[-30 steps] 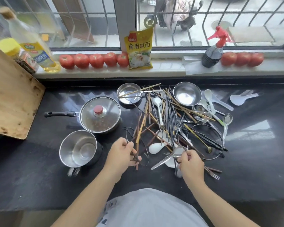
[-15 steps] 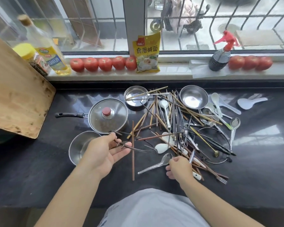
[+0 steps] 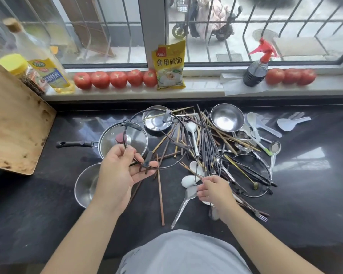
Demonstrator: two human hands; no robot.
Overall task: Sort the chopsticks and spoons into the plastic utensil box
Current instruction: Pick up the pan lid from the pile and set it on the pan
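Observation:
A heap of dark and brown chopsticks lies on the black counter, mixed with white spoons and metal spoons. My left hand grips a black wire ring rack and holds it tilted above the lidded pan. My right hand sits at the heap's near edge, its fingertips pinching a thin dark stick beside the metal spoon's bowl. One brown chopstick lies apart between my hands. No plastic utensil box shows.
A lidded pan and a steel pot sit left of the heap. Steel bowls stand behind it, a second wire ring and a fork lie right. A cutting board leans far left. Tomatoes line the sill.
My left hand has lifted the wire ring rack out of the heap and up over the pan. My right hand has shifted from a metal spoon to the thin sticks.

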